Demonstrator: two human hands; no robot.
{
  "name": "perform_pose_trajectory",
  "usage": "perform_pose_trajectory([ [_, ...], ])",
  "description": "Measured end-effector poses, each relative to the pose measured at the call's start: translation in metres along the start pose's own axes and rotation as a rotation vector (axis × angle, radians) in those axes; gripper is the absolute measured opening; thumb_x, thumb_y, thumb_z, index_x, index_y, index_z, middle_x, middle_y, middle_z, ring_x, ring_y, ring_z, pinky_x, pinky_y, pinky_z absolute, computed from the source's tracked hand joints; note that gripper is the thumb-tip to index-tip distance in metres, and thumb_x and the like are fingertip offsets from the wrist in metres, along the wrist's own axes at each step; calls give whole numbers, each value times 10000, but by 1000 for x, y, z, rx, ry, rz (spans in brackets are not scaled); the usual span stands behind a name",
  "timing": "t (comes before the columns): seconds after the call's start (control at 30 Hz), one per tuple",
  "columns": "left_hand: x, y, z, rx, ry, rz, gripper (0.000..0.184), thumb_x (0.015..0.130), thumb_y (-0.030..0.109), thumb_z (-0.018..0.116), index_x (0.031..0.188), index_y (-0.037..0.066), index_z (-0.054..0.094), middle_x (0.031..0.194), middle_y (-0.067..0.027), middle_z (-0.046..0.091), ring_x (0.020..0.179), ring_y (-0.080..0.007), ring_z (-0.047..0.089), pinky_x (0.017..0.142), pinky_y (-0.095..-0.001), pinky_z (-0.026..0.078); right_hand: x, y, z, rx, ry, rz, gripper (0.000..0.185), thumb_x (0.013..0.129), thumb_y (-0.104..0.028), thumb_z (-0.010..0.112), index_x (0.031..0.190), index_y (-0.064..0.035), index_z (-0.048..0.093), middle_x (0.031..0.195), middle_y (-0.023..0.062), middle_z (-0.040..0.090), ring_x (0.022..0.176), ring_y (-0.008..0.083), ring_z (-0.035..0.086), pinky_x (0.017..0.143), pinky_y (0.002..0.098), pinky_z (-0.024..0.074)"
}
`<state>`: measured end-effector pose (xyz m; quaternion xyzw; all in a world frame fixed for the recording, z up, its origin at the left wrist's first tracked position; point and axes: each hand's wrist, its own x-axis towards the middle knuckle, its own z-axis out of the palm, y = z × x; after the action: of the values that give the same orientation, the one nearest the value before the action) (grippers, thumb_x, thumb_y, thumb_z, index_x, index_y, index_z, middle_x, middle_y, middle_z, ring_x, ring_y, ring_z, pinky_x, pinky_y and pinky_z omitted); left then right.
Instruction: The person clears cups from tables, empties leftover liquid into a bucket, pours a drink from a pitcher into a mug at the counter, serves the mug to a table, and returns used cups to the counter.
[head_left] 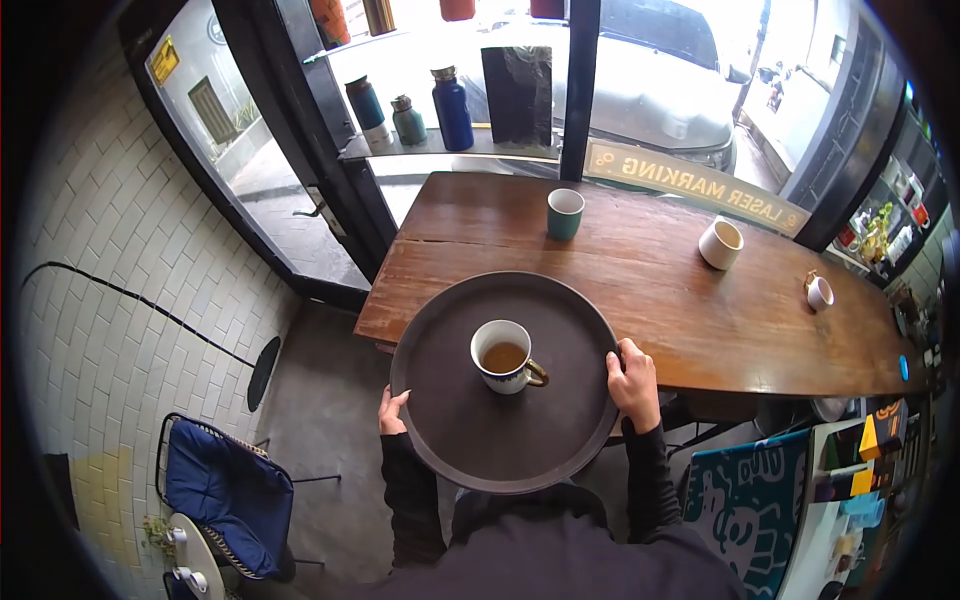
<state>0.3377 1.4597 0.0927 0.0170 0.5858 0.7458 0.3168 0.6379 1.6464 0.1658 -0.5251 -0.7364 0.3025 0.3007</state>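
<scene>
Between my hands is a round dark brown serving tray (450, 440), level in front of my body. My left hand (393, 411) grips its left rim with the thumb on top. On the right rim, my right hand (633, 384) is closed, its fingers partly hidden below. A white mug (503, 357) with a gold handle and a dark patterned band stands upright near the tray's middle, brown liquid inside. The tray's far edge overlaps the near side of the wooden table (480, 225) in view; whether it touches the table I cannot tell.
On the table stand a green cup (565, 215), a cream cup (720, 245) and a small white cup (820, 293). Bottles (452, 108) line the window shelf. A blue cushioned chair (225, 490) is at lower left, a teal patterned panel (745, 510) at lower right.
</scene>
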Motion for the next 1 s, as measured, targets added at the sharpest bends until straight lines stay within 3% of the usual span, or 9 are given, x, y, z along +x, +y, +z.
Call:
perform_pose_trajectory([
  [0.07,-1,3,6,-73,101,-67,390,783,100,561,1162,16,539,1055,-131,623,927,-240,629,811,-334,520,9,-3,4,-165,-6,-64,196,860,-165,564,821,23,525,735,282,600,746,471,595,659,527,454],
  [0.2,36,0,-16,-47,-73,-18,381,803,98,579,1172,16,532,1059,-115,622,945,-226,618,840,-335,509,36,2,18,-314,-56,-166,208,867,-197,568,805,-1,537,697,268,602,715,457,599,652,529,464],
  [0.43,78,-15,-32,-38,-39,54,366,833,121,588,1176,11,518,1062,-119,617,939,-212,607,842,-315,490,102,-10,22,-276,-289,-354,297,883,-291,613,769,-21,565,736,184,626,714,410,607,630,485,459],
  [0.53,79,-12,-25,-34,-28,61,374,832,126,594,1177,8,514,1064,-128,613,940,-212,605,836,-309,490,139,-9,21,11,-203,-231,363,835,-273,720,1017,15,596,918,168,627,830,281,636,720,381,507],
  [0.57,76,-8,-21,-31,-22,45,373,834,138,592,1174,8,509,1064,-133,611,940,-212,605,833,-310,491,153,-6,21,6,-206,-236,363,835,-273,720,1017,15,596,918,168,627,830,281,636,720,381,507],
  [0.63,72,-6,-16,-50,-24,38,367,836,138,590,1170,9,509,1059,-132,611,937,-211,605,832,-310,491,181,3,25,107,-68,-262,637,782,-320,782,1240,21,499,1093,198,600,1014,285,611,842,375,513],
  [0.73,79,-5,-13,-66,-31,38,355,838,135,585,1161,10,506,1051,-130,609,929,-210,606,828,-314,495,212,-1,34,247,-86,-219,829,739,-353,819,1353,7,395,1244,210,535,1139,320,558,931,396,492],
  [0.87,66,5,-2,-78,-40,15,341,837,123,573,1148,7,495,1047,-131,600,926,-213,606,822,-325,505,232,-12,50,545,-280,-236,802,705,-265,852,1331,-15,416,1233,167,558,1151,264,562,957,389,483],
  [1.0,71,1,-5,-61,-42,24,339,833,115,567,1144,7,488,1053,-137,596,929,-214,605,818,-330,510,246,-1,79,568,-143,-306,700,692,-185,854,1248,-6,469,1166,144,602,1072,220,609,905,353,516],
])
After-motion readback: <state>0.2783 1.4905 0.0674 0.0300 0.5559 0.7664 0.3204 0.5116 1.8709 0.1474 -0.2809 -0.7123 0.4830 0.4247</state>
